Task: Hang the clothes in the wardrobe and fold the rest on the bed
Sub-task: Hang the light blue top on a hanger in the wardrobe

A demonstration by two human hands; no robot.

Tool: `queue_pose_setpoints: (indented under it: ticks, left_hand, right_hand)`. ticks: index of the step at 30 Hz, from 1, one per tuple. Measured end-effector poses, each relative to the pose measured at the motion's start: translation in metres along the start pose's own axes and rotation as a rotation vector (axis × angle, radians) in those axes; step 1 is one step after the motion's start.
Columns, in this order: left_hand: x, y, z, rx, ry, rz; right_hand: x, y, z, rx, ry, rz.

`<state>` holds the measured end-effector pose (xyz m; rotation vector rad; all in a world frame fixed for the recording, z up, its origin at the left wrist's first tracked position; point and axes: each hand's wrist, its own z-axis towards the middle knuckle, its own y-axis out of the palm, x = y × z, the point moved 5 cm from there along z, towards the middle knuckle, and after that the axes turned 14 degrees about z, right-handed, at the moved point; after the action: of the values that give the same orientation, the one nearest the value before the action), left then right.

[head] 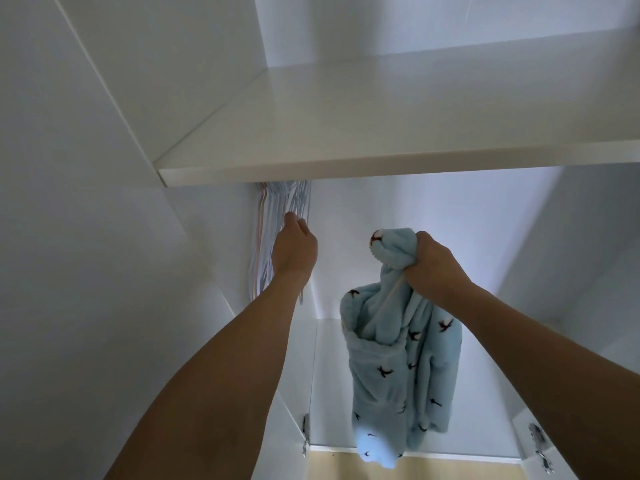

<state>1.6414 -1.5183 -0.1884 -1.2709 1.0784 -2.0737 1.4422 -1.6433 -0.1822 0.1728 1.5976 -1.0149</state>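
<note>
I am looking into a white wardrobe. My right hand [433, 263] is raised and clenched on the top of a light blue fleece garment [398, 368] with small dark bird prints, which hangs down bunched inside the wardrobe. My left hand [294, 249] reaches up to a bundle of thin pale blue and pink hangers [277, 216] that hang just under the shelf at the wardrobe's left side. Its fingers are closed around one of the hangers. The rail itself is hidden behind the shelf.
A white shelf [381, 168] spans the wardrobe above my hands. White side walls stand left and right. Metal door hinges [538, 441] show at the lower right and another hinge [305, 431] at the lower middle. A strip of wooden floor [332, 465] lies below.
</note>
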Motion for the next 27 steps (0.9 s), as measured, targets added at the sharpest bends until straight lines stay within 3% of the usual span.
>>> queue_pose_setpoints:
  ticks: [8,11,14,19,25,27]
  left_hand:
    - [-0.003,0.003,-0.069,-0.057,0.122,-0.144]
    - [0.002,0.003,-0.107,-0.188,0.096,-0.254]
    - [0.013,-0.007,-0.136,-0.337,0.053,-0.154]
    - [0.064,-0.045,-0.181,-0.372,0.072,-0.013]
    - [0.133,-0.092,-0.237,-0.332,0.127,0.158]
    - [0.146,-0.104,-0.255,-0.339,0.144,0.161]
  right_hand:
    - [0.021,-0.05,-0.02,0.299,-0.151,-0.07]
    - [0.039,-0.077,-0.025,0.393,-0.111,-0.076]
    - [0.053,-0.101,-0.037,0.48,0.035,-0.141]
    - [0.074,-0.145,-0.048,0.391,0.245,-0.247]
    - [0.114,-0.195,-0.051,0.362,0.269,-0.159]
    - [0.121,-0.205,-0.059,0.378,0.319,-0.314]
